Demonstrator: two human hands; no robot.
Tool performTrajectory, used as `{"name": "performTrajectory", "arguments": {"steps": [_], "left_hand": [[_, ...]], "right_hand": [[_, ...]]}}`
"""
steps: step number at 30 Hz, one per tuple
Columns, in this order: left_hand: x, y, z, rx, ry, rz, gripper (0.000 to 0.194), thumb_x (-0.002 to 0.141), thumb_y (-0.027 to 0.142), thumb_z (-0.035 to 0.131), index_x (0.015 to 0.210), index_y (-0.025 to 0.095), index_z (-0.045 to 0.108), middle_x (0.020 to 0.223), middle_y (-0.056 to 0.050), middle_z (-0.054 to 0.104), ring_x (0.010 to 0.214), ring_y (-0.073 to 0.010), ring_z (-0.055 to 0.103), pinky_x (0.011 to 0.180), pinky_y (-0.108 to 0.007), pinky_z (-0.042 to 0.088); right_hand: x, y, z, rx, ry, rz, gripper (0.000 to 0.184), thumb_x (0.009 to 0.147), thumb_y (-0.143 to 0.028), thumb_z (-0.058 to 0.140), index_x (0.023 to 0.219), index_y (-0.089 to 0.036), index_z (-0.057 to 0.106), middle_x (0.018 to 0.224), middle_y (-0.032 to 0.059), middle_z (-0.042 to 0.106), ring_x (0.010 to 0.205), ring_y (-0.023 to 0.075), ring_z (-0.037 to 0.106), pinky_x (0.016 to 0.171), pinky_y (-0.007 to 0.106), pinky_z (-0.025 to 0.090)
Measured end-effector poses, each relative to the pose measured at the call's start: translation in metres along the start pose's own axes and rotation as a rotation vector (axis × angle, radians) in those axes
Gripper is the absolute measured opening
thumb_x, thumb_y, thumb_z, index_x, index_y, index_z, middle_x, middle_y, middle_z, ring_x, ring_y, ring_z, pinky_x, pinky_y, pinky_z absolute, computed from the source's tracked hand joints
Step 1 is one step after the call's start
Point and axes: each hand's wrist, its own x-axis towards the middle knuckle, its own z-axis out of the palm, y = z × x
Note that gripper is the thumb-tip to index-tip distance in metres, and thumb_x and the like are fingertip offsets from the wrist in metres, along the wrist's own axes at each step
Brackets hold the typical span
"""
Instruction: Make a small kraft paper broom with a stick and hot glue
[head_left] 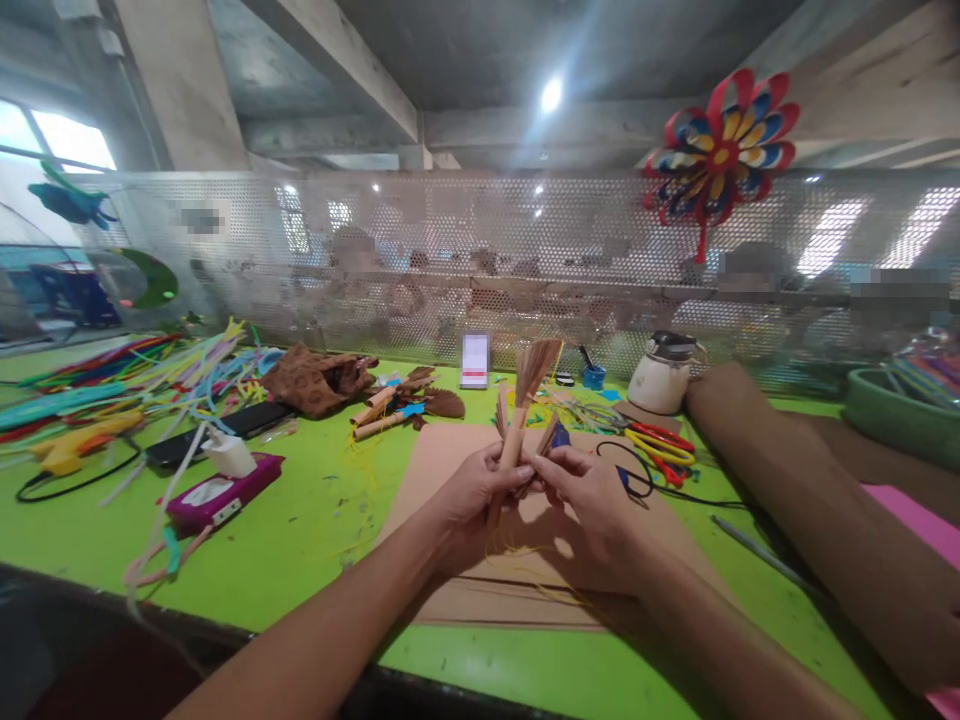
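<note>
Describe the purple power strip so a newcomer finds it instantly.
On the green table, go to the near left side. The power strip lies there in front of a flat black object. Its purple colour and white plug set it apart.

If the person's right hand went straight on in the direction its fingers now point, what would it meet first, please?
Most likely the slim, light-brown, paper-like tube held in the left hand, just ahead of the right hand. Whether they already touch is unclear from this single view.
</note>
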Motion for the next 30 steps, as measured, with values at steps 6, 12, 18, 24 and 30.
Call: {"name": "performTrajectory", "arguments": {"steps": [6,12,18,24,30], "left_hand": [[0.001,0.000,0.005,-0.022,0.013,0.009,0.037,0.063,0.022,0.075,0.095,0.012,0.061,0.083,-0.008,0.063,0.070,-0.0134,0.058,0.060,-0.021,0.042],[0.001,-0.002,0.002,0.036,0.071,-0.009,0.036,0.065,0.027,0.073,0.096,0.011,0.061,0.083,-0.008,0.063,0.069,-0.0123,0.057,0.057,-0.020,0.040],[-0.004,0.001,0.003,0.040,0.066,-0.028,0.026,0.074,0.029,0.063,0.094,0.012,0.061,0.084,-0.008,0.061,0.062,-0.0086,0.054,0.043,-0.016,0.030],[-0.001,-0.001,0.001,0.073,0.115,-0.009,0.022,0.069,0.026,0.066,0.085,0.013,0.059,0.075,-0.004,0.059,0.057,-0.0066,0.049,0.043,-0.015,0.026],[0.004,-0.004,-0.004,0.133,0.191,0.050,0.022,0.061,0.022,0.071,0.072,0.013,0.054,0.062,-0.001,0.055,0.054,-0.0082,0.048,0.046,-0.019,0.030]], "right_hand": [[0.002,0.004,-0.002,0.070,0.064,0.028,0.033,0.066,-0.046,0.068,0.061,-0.014,0.059,0.051,-0.0021,0.051,0.046,0.0078,0.039,0.043,0.022,0.028],[0.006,0.008,-0.007,0.079,0.056,-0.024,0.029,0.072,-0.042,0.064,0.062,-0.015,0.057,0.053,-0.0019,0.053,0.045,0.0074,0.040,0.043,0.022,0.030],[0.007,0.008,-0.013,0.037,0.003,-0.077,0.026,0.074,-0.040,0.064,0.067,-0.015,0.059,0.058,-0.0015,0.054,0.047,0.0079,0.041,0.046,0.023,0.031],[0.008,0.009,-0.015,0.035,-0.018,-0.098,0.026,0.073,-0.040,0.064,0.069,-0.015,0.060,0.059,-0.0010,0.054,0.049,0.0088,0.041,0.046,0.023,0.034],[0.009,0.013,-0.014,0.114,-0.060,-0.069,0.029,0.070,-0.041,0.067,0.080,-0.014,0.064,0.067,0.0022,0.058,0.054,0.0098,0.044,0.050,0.024,0.038]]}}
